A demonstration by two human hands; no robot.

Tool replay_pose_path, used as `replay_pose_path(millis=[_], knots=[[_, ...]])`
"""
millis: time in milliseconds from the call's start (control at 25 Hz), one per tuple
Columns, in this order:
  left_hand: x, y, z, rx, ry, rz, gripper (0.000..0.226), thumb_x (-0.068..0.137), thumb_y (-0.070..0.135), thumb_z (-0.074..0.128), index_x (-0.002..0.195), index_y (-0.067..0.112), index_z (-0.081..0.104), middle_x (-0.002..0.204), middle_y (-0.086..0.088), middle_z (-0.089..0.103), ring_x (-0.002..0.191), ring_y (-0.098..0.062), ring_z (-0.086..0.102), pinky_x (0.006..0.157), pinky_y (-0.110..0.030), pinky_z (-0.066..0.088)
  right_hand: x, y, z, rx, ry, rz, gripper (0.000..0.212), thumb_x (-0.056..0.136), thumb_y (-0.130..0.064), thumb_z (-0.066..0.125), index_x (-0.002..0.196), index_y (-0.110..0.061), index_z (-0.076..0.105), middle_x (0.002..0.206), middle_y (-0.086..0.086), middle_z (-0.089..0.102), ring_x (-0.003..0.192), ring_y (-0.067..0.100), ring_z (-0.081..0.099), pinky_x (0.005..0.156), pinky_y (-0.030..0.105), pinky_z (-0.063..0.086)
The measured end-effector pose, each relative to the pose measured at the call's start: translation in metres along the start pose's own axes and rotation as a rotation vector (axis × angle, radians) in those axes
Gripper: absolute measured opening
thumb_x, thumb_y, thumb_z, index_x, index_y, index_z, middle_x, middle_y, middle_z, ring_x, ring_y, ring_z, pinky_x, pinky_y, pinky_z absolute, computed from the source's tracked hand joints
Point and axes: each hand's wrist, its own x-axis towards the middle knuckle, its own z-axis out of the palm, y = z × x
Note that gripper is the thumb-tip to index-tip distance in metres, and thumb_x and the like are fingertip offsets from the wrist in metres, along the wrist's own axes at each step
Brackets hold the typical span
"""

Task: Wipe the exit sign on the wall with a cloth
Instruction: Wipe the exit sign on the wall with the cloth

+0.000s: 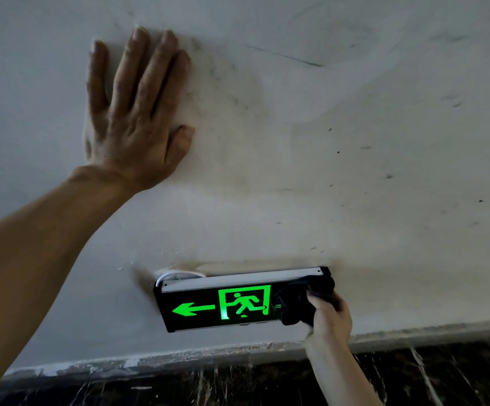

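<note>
Right hand [330, 313] grips dark cloth [304, 300] seemingly against exit sign [223, 303]; left hand [132, 112] flat, empty.

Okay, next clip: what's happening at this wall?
A person is wiping a lit green exit sign mounted low on a scuffed white wall. The right hand grips a dark cloth bunched against the sign's right end, covering that part of the face. The left hand is pressed flat on the wall above, holding nothing. The arrow and running figure are uncovered.
</note>
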Motion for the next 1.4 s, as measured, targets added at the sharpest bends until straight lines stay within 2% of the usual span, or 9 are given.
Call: replay_pose_path(millis=[200,400,480,600,760,960,1160,1280,1400], knots=[[0.003,0.003,-0.019,-0.168,-0.253,-0.055,0.076,0.098,0.046,0.036,0.157,0.01,0.005,0.163,-0.014,0.009,0.151,-0.025,-0.007,0.117,-0.044,-0.019,-0.037,-0.039,-0.016,0.112,-0.326,-0.028,0.029,0.077,0.005,0.067,0.091,-0.02,0.067,0.093,0.009,0.07,0.089,0.026,0.063,0.061,0.033,0.047],[-0.006,0.046,-0.071,-0.369,-0.302,-0.247,0.069,0.099,0.048,0.029,0.155,0.008,0.02,0.164,-0.014,0.016,0.15,-0.032,0.011,0.121,-0.05,0.003,-0.087,-0.094,-0.026,0.01,-0.691,-0.321,0.041,0.061,-0.018,0.075,0.102,-0.015,0.07,0.109,0.014,0.072,0.107,0.03,0.063,0.092,0.039,0.044],[-0.035,0.088,-0.106,-0.76,-0.411,-0.573,0.065,0.097,0.051,0.031,0.153,0.019,0.028,0.162,-0.003,0.024,0.149,-0.021,0.019,0.121,-0.045,0.015,-0.106,-0.108,-0.024,-0.082,-0.803,-0.401,0.041,0.062,-0.021,0.078,0.103,-0.018,0.07,0.106,0.011,0.074,0.105,0.029,0.066,0.091,0.042,0.048],[-0.071,0.134,-0.15,-1.708,-0.688,-1.162,0.049,0.093,0.061,0.044,0.139,0.042,0.049,0.15,0.006,0.046,0.138,-0.013,0.043,0.11,-0.035,0.041,-0.127,-0.117,-0.017,-0.25,-0.915,-0.525,0.033,0.071,-0.026,0.075,0.104,-0.024,0.07,0.099,0.002,0.075,0.097,0.02,0.069,0.081,0.036,0.056],[-0.095,0.149,-0.165,-2.295,-0.645,-1.54,0.055,0.073,0.045,0.083,0.121,0.023,0.07,0.115,-0.012,0.072,0.101,-0.028,0.07,0.074,-0.034,0.059,-0.145,-0.111,-0.003,-0.572,-1.015,-0.722,0.03,0.082,-0.007,0.068,0.09,-0.036,0.067,0.082,-0.012,0.072,0.077,0.007,0.066,0.064,0.022,0.053],[-0.117,0.144,-0.158,-2.071,-0.522,-1.807,0.045,0.072,0.017,0.081,0.114,0.004,0.071,0.106,-0.021,0.074,0.094,-0.031,0.072,0.068,-0.027,0.059,-0.163,-0.122,0.024,-0.656,-1.025,-0.881,0.049,0.077,-0.02,0.055,0.119,-0.046,0.054,0.124,-0.029,0.058,0.119,-0.01,0.046,0.099,0.023,0.04],[-0.162,0.101,-0.154,-1.528,-0.36,-2.011,0.037,0.071,0.023,0.072,0.105,0.006,0.069,0.084,-0.021,0.075,0.061,-0.031,0.071,0.038,-0.029,0.053,-0.147,-0.165,0.084,-0.819,-0.456,-1.893,0.055,0.087,-0.033,0.054,0.139,-0.02,0.045,0.149,0.007,0.043,0.143,0.025,0.025,0.116,0.046,0.02],[-0.19,0.081,-0.144,-1.147,-0.295,-2.003,0.019,0.079,0.018,0.076,0.095,0.018,0.066,0.096,-0.018,0.073,0.079,-0.032,0.071,0.058,-0.036,0.057,-0.118,-0.187,0.12,-1.047,-0.348,-2.113,0.061,0.093,-0.041,0.046,0.148,-0.023,0.027,0.158,0.009,0.025,0.146,0.029,0.014,0.117,0.05,0.007],[-0.202,0.073,-0.13,-0.925,-0.241,-1.918,0.028,0.084,0.01,0.075,0.099,0.022,0.056,0.098,0.0,0.065,0.091,-0.019,0.066,0.071,-0.032,0.053,-0.095,-0.189,0.142,-1.152,-0.287,-2.205,0.062,0.096,-0.045,0.04,0.151,-0.026,0.017,0.16,0.01,0.019,0.146,0.032,0.01,0.117,0.05,-0.001]])
